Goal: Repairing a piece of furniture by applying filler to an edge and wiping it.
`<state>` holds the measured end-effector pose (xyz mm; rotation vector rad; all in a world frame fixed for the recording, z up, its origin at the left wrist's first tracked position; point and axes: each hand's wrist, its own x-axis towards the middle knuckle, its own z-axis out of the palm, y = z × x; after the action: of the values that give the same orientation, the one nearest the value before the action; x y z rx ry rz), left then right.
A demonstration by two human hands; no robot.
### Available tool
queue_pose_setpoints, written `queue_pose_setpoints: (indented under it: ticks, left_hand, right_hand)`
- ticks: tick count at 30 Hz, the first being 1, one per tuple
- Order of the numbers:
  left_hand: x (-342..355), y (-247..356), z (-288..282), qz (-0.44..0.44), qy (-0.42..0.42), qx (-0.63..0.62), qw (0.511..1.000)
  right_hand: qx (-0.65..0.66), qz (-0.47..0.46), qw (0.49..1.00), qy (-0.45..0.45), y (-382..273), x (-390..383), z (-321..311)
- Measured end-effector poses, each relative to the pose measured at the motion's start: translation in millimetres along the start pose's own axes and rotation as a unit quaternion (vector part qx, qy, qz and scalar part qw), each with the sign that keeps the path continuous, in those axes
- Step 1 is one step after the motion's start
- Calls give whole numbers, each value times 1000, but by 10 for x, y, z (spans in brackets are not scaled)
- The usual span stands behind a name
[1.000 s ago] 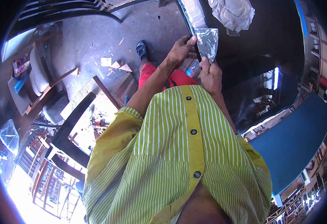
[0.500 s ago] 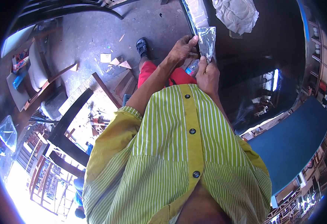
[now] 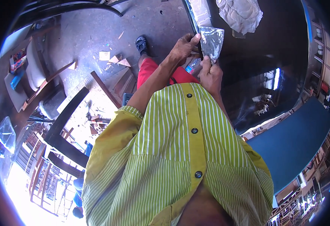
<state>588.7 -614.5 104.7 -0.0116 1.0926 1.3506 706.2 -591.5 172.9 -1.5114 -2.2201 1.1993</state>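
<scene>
My right hand (image 3: 211, 75) holds a wide metal scraper (image 3: 211, 43) by its lower end, its blade smeared with pale material. My left hand (image 3: 186, 48) grips the dark edge of a large glossy black panel (image 3: 266, 45), its thumb beside the blade's upper left corner and its other fingers partly hidden. A pale, flattened strip (image 3: 201, 11) runs along that edge above the blade. A crumpled white cloth (image 3: 239, 15) lies on the panel to the right. A plastic bottle (image 3: 193, 66) shows between my hands, lower down.
Scattered offcuts (image 3: 116, 60) lie on the floor (image 3: 97, 30). Chair parts and cushions (image 3: 35, 66) are at left, with a dark wooden frame (image 3: 65, 120) nearer me. A blue-green panel (image 3: 285, 143) stands at lower right. A person in blue (image 3: 78, 188) is partly visible at lower left.
The scraper blade narrowed in view half a second ago and now faces the camera more broadly again, slightly higher. My hands stay at the edge. The person in blue has come more into view.
</scene>
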Motion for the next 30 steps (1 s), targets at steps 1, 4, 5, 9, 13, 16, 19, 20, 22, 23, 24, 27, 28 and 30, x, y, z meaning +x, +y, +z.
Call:
queue_pose_setpoints:
  ticks: [1,4,5,9,13,16,19,20,22,23,24,27,28,30]
  left_hand:
    - [1,12,8,1,5,-14,1000]
    - [36,83,1,-20,12,10,1000]
    - [15,90,14,-20,13,9,1000]
    - [-26,67,0,-12,-9,-2,1000]
    - [-51,68,-40,-17,-65,-20,998]
    - [-54,70,-35,-1,-66,-48,997]
    - [-38,71,-21,0,-53,-37,998]
    - [-41,72,-18,2,-53,-37,998]
    - [-41,77,-5,-7,-41,-32,999]
    - [-44,83,2,-7,-40,-31,999]
    - [-51,90,12,-5,-38,-32,999]
    - [-49,83,8,0,-29,-30,999]
    - [-45,88,11,-2,-22,-26,999]
    - [-39,107,20,-2,-19,-22,1000]
  right_hand:
    - [19,18,1000,-8,-18,22,-7]
    - [24,42,999,-25,-159,127,-22]
    - [23,41,999,-26,-144,125,-24]
    - [-10,-9,1000,-19,-170,20,-160]
    - [1,-5,999,-43,-135,-57,-216]
    - [-2,6,998,-55,-200,-14,-226]
    - [-25,-24,998,-52,-202,9,-221]
    - [-25,-26,998,-52,-200,9,-218]
    - [-49,-23,997,-53,-192,13,-210]
    - [-48,-22,997,-54,-198,19,-209]
    - [-58,-20,997,-55,-212,26,-209]
    - [-80,-34,995,-44,-244,8,-174]
    - [-91,-46,994,-31,-245,12,-161]
    - [-94,-45,994,-31,-241,31,-139]
